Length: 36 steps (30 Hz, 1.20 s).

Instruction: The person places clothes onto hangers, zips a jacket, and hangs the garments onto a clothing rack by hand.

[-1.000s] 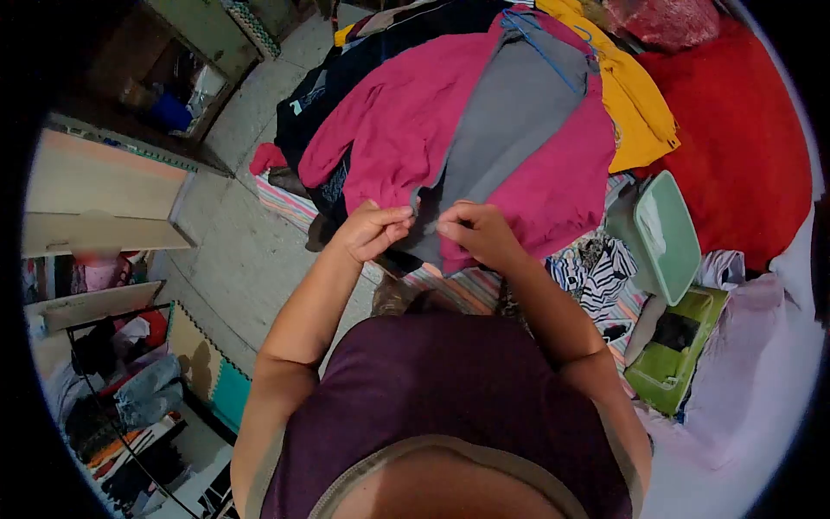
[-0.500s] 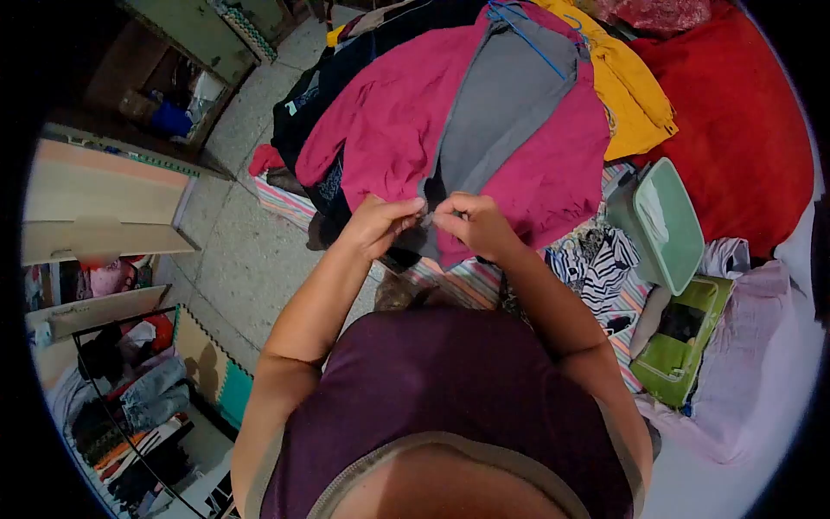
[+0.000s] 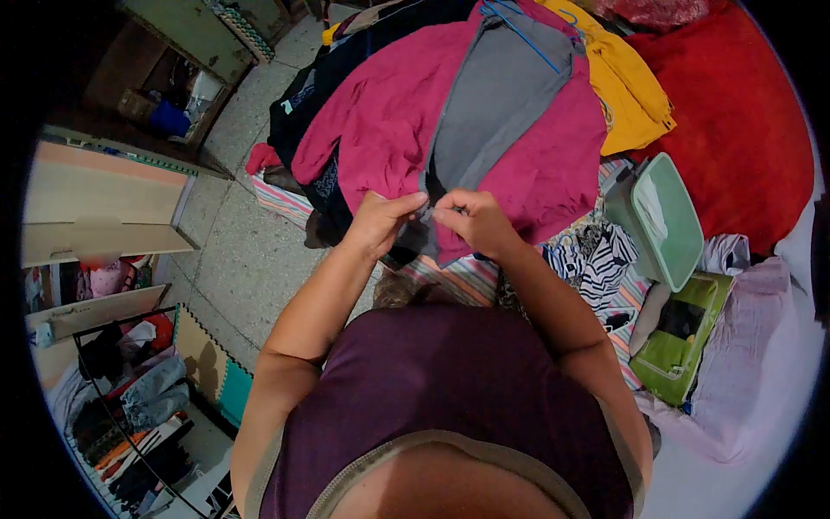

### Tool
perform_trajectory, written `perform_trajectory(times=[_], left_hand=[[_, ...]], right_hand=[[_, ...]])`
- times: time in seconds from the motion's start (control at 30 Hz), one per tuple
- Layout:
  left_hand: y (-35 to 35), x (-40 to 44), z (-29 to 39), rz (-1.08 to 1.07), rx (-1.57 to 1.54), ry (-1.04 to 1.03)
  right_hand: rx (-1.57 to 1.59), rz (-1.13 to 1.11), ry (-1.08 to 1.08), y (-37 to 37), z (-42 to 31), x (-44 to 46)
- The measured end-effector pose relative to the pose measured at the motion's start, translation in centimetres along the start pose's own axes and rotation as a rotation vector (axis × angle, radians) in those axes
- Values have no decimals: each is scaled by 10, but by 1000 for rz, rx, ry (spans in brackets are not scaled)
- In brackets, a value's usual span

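Note:
A pink jacket (image 3: 389, 95) with a grey lining lies spread out in front of me, its front open. Inside its neck shows a blue hanger (image 3: 527, 39). My left hand (image 3: 385, 221) pinches the jacket's lower front edge between thumb and fingers. Close beside it, my right hand (image 3: 474, 223) is closed in a pinch at the bottom of the other front edge. Whatever small part, such as a zipper end, sits between the fingertips is too small to make out.
Dark clothes and a yellow garment (image 3: 627, 86) lie under and beside the jacket. To the right are a red cushion-like bundle (image 3: 726, 121), a green plastic basket (image 3: 670, 221), striped cloth (image 3: 605, 268) and a green package (image 3: 683, 337). Shelves of clothes (image 3: 130, 406) stand left.
The two hands have drawn slightly apart at the fingertips. The jacket appears shifted a little to the left and up in view.

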<state>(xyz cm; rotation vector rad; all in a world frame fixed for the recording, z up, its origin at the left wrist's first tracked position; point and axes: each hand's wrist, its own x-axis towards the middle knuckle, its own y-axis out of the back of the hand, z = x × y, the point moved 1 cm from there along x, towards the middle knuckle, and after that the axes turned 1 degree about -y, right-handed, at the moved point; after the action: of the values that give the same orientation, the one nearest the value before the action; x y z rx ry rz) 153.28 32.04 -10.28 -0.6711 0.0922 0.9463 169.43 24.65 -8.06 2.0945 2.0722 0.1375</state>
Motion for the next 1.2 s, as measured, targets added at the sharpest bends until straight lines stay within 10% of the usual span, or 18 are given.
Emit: perform_trajectory(times=[0.67, 1.2], left_hand=[[-25, 3, -4, 153, -156, -50], [-8, 15, -10, 128, 350, -15]], right_hand=[[18, 74, -15, 0, 16, 2], [124, 139, -161, -1, 23, 5]])
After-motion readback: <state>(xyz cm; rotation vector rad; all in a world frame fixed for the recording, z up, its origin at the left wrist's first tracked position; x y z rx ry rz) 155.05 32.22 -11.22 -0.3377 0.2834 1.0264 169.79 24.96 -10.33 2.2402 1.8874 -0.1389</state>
